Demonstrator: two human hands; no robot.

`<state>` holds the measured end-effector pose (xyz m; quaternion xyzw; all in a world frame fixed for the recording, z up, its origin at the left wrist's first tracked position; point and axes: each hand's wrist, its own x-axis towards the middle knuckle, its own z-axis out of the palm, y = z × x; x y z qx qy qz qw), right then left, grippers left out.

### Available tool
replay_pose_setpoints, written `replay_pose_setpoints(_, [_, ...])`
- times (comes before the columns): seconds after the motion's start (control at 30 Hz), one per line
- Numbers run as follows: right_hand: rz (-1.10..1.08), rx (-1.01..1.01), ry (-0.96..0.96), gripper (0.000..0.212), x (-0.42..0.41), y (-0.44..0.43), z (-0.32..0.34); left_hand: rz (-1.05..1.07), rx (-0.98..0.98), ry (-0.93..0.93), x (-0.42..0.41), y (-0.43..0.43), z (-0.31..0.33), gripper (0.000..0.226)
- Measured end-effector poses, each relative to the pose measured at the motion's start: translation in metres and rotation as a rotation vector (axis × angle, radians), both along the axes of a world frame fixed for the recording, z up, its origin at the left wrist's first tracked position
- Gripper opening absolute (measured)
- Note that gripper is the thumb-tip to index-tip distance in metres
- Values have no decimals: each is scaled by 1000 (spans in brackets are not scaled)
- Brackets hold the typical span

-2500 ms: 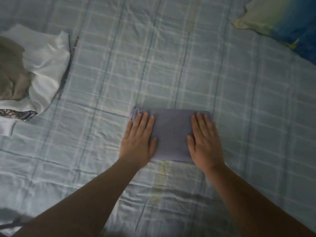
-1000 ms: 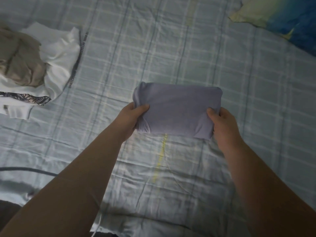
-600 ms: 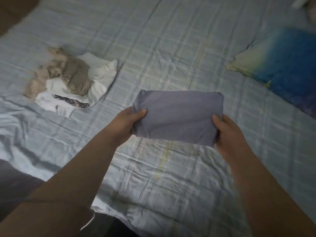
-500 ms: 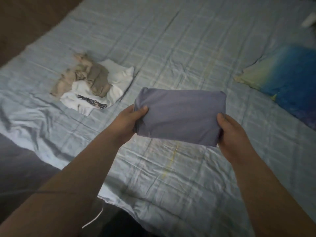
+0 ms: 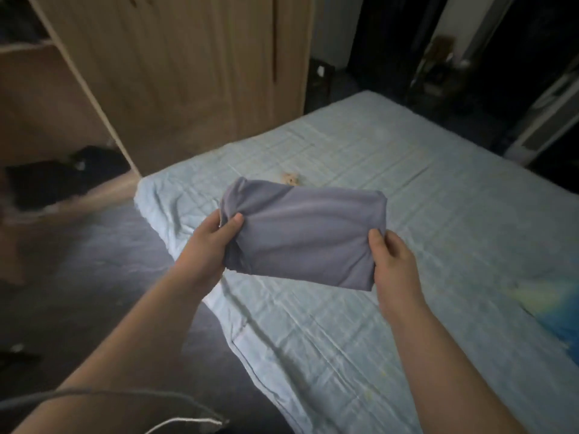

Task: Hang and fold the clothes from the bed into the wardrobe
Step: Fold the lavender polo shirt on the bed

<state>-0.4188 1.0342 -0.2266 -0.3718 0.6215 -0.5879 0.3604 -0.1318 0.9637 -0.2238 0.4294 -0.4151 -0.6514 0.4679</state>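
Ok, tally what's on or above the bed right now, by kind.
folded grey garment, gripped by left hand and right hand: 1
beige cloth, mostly hidden behind it: 1
blue pillow: 1
Total: 3

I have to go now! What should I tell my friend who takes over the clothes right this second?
Left hand: grips the left end of the folded grey garment, thumb on top.
Right hand: grips its right end.
The garment is held in the air above the bed. The wardrobe stands beyond the bed's corner.
Done: this garment is folded.
Left: put it in the wardrobe. A bit of beige cloth shows on the bed behind it, probably more to sort.
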Motion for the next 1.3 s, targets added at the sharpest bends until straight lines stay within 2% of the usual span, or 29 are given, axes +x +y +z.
replay_pose_setpoints(0.13, [192,-44,-36,23,128,-61,29,203,-38,20,134,-7,37,27])
replay_pose_setpoints(0.23, [345,-56,-107,31,221,-100,47,349,-72,25,226,0,62,31])
replay_pose_setpoints(0.33, [458,-72,-97,40,304,-130,65,484,-102,32,301,9,80,38])
replay_pose_setpoints(0.47, [594,-82,-133,30,399,-168,81,625,-125,32,380,12,93,32])
replay_pose_setpoints(0.63, [747,-58,-228,21,492,-224,89,728,-129,32,459,-9,93,40])
replay_pose_setpoints(0.77, [816,-52,-250,23,557,-289,87,761,-134,58,517,-58,89,44])
replay_pose_setpoints(0.9, [864,-68,-233,16,616,-370,79,767,-74,138,572,-125,85,58])
replay_pose_setpoints(1.0, [912,-76,-189,37,661,-437,83,778,-31,179,611,-183,90,61])
replay_pose_setpoints(1.1, [967,-61,-165,45,707,-499,91,817,-25,219,649,-240,97,56])
replay_pose_setpoints(1.23, [968,0,-252,23,769,-572,98,854,-46,254,699,-308,106,51])
replay_pose_setpoints(1.3, [977,63,-310,20,800,-604,100,851,-64,260,727,-339,107,50])
